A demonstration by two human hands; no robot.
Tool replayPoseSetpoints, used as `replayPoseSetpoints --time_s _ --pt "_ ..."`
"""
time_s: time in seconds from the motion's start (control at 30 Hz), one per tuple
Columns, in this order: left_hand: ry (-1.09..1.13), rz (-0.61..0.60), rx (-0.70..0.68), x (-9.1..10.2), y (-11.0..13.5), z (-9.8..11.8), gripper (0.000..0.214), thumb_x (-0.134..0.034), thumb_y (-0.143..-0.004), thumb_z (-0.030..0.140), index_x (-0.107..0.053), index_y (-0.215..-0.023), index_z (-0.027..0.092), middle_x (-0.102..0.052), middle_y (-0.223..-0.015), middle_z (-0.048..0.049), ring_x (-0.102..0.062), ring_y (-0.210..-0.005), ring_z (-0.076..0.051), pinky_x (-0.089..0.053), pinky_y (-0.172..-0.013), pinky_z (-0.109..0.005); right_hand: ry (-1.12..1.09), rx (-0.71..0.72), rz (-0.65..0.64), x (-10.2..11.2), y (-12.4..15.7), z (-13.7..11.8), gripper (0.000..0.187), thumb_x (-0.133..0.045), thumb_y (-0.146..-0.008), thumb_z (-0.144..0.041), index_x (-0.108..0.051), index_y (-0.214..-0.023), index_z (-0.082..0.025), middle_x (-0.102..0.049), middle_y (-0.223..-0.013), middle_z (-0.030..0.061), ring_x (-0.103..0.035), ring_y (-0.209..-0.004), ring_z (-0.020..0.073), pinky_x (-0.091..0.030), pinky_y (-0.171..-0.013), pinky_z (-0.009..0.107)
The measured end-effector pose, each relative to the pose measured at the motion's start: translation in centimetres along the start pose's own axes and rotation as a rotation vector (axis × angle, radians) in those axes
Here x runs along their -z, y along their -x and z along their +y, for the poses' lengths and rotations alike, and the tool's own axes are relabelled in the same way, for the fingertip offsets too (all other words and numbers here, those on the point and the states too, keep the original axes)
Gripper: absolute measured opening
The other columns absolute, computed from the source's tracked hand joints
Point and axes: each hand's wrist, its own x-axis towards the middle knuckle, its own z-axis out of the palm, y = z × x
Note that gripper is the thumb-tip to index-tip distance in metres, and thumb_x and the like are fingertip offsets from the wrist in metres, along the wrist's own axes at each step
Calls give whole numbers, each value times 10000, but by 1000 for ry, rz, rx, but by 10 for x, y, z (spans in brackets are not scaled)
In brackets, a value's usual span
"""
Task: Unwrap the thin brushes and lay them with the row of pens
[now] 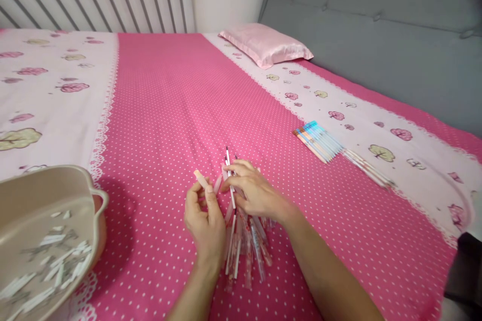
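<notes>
My left hand is closed, with thumb and fingers pinching a short pale pink pen cap whose end looks yellowish. Beside it, my right hand reaches over a heap of pen parts, its bent fingers around a thin white pen refill with a dark tip. Fanned out below both hands lie several clear and pinkish pen barrels, some with white refills among them. Part of the heap is hidden under my right hand and wrist.
A beige basin at lower left holds many small white pieces. Blue and peach pens lie in a row to the right, near several white pens. A pink pillow rests by the grey headboard on the dotted pink bedsheet.
</notes>
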Motion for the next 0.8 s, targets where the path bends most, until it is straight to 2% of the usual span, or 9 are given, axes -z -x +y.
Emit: replayPoseSetpoints --time_s 0.1,0.23,0.33,0.43,0.53,0.67,0.8 --pt "-3 1 8 0 0 -1 252 -495 -869 394 -571 -980 182 -605 -900 -44 -561 -773 -153 -452 -689 -275 95 -22 -13 -8 0 3 322 -573 -679 -16 -687 -932 -181 -503 -1297 103 -316 -1277 260 -319 -1033 437" --pt "-25 -13 19 0 1 -1 259 -485 -873 399 -568 -987 181 -601 -903 -50 -559 -781 -161 -451 -696 -283 142 -53 14 -10 -2 5 229 -575 -746 -41 -704 -857 -195 -531 -1269 94 -362 -1243 252 -363 -993 421" --pt "-39 -22 18 0 1 -1 258 -481 -875 402 -567 -971 179 -594 -872 -43 -548 -755 -156 -443 -670 -273 85 -41 35 -3 -4 3 170 -591 -779 -81 -716 -806 -192 -555 -1248 97 -416 -1208 231 -380 -983 396" --pt "-45 -31 10 1 1 -1 251 -480 -877 399 -568 -953 177 -585 -842 -37 -544 -757 -158 -433 -660 -266 -45 -21 82 7 -4 -1 154 -605 -796 -122 -720 -821 -221 -574 -1243 79 -469 -1180 211 -371 -995 428" --pt "-44 -46 -4 2 1 1 243 -475 -883 387 -569 -967 179 -577 -828 -34 -540 -757 -161 -426 -654 -265 -316 -17 192 15 -3 -5 132 -614 -807 -171 -706 -863 -248 -619 -1189 47 -542 -1121 178 -391 -989 422" --pt "-114 -80 -31 2 1 4 229 -463 -894 371 -574 -978 189 -577 -820 -28 -519 -701 -155 -413 -620 -265 -721 -73 404 21 -2 -7 126 -613 -819 -273 -663 -922 -220 -697 -966 31 -651 -896 144 -508 -850 337" --pt "-223 -131 -135 2 2 4 214 -463 -898 340 -581 -999 193 -593 -882 -40 -539 -765 -170 -423 -658 -280 -826 -148 642 24 -1 -6 275 -595 -832 -309 -574 -1093 -224 -696 -904 23 -658 -852 143 -547 -763 305"
